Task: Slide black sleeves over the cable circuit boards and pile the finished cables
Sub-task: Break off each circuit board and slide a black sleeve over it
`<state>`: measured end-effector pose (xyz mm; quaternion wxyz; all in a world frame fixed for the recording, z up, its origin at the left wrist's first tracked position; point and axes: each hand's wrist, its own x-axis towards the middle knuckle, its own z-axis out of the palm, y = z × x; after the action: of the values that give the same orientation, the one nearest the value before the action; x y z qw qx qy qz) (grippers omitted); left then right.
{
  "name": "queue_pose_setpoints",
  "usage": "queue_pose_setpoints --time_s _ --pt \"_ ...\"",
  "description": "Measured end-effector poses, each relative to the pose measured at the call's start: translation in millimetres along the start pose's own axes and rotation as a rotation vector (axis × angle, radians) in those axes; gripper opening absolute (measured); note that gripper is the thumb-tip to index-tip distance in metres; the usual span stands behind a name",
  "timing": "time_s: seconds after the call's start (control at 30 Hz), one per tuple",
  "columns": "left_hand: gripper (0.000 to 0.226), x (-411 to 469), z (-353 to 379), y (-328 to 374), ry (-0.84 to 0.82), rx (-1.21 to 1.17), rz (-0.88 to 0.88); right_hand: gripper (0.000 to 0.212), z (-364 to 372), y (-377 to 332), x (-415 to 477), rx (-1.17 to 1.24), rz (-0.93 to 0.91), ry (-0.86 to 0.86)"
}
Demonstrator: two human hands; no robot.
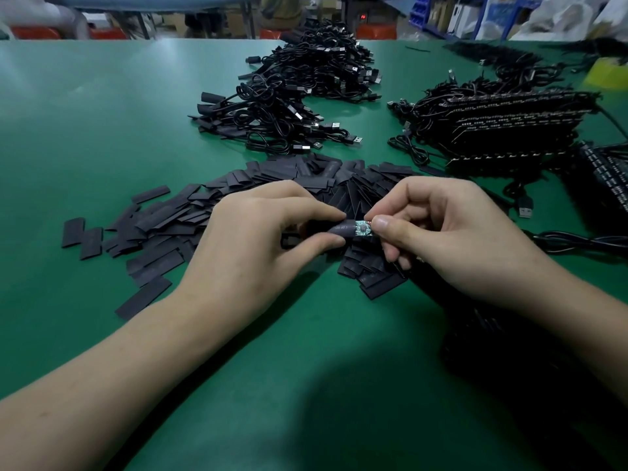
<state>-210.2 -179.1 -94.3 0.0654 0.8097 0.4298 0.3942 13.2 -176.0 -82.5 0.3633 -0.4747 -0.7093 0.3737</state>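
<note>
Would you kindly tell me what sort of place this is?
Most likely an electronics assembly workshop: a green bench mat heaped with loose black sleeves, a pile of USB cables, and the left hand and right hand holding a sleeve partly over a circuit board.

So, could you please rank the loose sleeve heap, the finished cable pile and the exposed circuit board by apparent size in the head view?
1. loose sleeve heap, widest, though nearer the camera, so unsure against the next.
2. finished cable pile.
3. exposed circuit board, clearly smallest.
</note>
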Motion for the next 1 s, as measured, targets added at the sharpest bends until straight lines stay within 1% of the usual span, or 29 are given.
queue_pose_setpoints --time_s 0.13,0.27,0.37,0.47,0.57,0.67,0.87,1.0 --pt "0.026 0 1 2 -0.030 0.011 0.062 0.007 0 0 -1 0.062 0.018 -0.034" --pt "0.024 -1 2 3 -0.024 -0.008 0.051 0.006 0 1 -2 0.061 0.004 -0.073" --pt "0.021 0 2 3 -0.007 -0.058 -0.003 0.007 0 0 -3 -0.039 -0.093 -0.041" --pt "0.019 3 1 3 0.023 -0.149 -0.096 0.011 -5 -2 -5 -0.214 -0.243 0.083" --pt "0.019 3 0 3 0.039 -0.243 -0.166 0.006 -9 -5 -6 -0.355 -0.386 0.131" --pt "0.018 4 0 6 0.031 -0.307 -0.175 0.007 -11 -3 -6 -0.382 -0.431 0.161" --pt "0.019 3 2 8 0.018 -0.353 -0.171 0.006 -11 -4 -7 -0.480 -0.551 0.209" --pt "0.019 2 3 9 0.024 -0.426 -0.184 0.008 -13 -3 -7 -0.512 -0.591 0.204"
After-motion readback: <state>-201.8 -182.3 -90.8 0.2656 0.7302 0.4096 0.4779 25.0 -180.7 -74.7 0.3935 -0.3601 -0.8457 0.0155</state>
